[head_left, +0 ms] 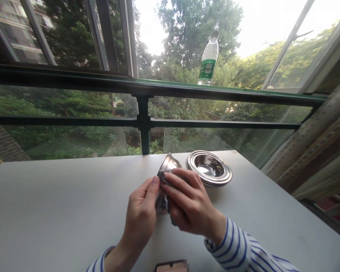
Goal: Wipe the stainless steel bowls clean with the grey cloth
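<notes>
A shiny stainless steel bowl (170, 163) is tilted up on its side above the white table. My left hand (141, 209) pinches its rim, thumb on top. Against the bowl's outer side, my right hand (191, 202) presses a crumpled dark grey cloth (164, 174), its fingers curled over it. Most of the cloth and the bowl's lower part are hidden by my fingers. Just beyond my right hand, more steel bowls (229, 176) sit nested upright on the table.
The white table (59, 211) ends at a window with a dark green railing (170, 90). A clear bottle with a green label (208, 68) stands at railing height. A phone (171, 266) lies at the near edge. A curtain (308, 143) hangs to the right.
</notes>
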Demonstrator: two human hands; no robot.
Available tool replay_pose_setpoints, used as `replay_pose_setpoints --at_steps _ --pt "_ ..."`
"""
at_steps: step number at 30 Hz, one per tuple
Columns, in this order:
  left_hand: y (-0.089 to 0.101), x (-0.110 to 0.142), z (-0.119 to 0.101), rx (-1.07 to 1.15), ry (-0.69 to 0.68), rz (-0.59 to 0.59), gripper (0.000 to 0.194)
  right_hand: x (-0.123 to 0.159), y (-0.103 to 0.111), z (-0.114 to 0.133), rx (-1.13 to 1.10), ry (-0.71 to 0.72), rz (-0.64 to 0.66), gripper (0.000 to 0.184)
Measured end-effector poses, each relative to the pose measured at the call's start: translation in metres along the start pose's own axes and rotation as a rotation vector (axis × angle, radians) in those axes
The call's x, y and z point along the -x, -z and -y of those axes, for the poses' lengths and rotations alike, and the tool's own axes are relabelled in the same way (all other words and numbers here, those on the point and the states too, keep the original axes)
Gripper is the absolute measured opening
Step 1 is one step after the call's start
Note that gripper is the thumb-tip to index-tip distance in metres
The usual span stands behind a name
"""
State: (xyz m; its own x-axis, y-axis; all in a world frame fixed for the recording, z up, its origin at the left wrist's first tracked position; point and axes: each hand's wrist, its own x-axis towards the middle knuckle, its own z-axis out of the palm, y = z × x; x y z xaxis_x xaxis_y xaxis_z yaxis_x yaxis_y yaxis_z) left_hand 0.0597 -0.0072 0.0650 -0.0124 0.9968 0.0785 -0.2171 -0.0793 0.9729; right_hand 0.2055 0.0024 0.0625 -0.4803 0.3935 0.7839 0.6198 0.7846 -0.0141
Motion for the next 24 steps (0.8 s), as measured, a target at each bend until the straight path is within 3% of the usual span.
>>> replay_pose_setpoints --at_steps 2,6,8,14,16,19,21,24 --pt "0.001 -0.001 0.001 -0.02 -0.01 0.007 0.026 0.0 -0.002 -0.002 -0.007 0.002 -0.004 0.037" --pt "-0.002 0.001 0.003 -0.022 0.059 -0.01 0.033 -0.002 -0.002 -0.016 -0.065 -0.319 -0.068 0.037" --pt "-0.003 0.002 0.004 0.005 0.063 -0.014 0.032 -0.001 -0.003 -0.014 -0.057 -0.391 -0.088 0.038" --pt "0.006 -0.007 0.004 0.043 -0.068 -0.016 0.024 0.004 -0.01 0.011 0.028 0.042 -0.014 0.041" --pt "0.006 -0.007 0.004 0.036 -0.045 -0.001 0.025 0.003 -0.009 0.006 0.025 0.003 -0.03 0.04" --pt "0.002 -0.005 0.005 0.074 0.037 0.008 0.028 0.0 -0.004 -0.01 -0.037 -0.25 -0.082 0.038" --pt "-0.001 -0.003 0.004 0.128 0.059 -0.001 0.028 -0.001 -0.002 -0.017 -0.071 -0.346 -0.1 0.039" --pt "-0.002 -0.004 0.001 0.176 0.098 -0.013 0.027 0.001 -0.002 -0.014 -0.08 -0.264 -0.077 0.04"
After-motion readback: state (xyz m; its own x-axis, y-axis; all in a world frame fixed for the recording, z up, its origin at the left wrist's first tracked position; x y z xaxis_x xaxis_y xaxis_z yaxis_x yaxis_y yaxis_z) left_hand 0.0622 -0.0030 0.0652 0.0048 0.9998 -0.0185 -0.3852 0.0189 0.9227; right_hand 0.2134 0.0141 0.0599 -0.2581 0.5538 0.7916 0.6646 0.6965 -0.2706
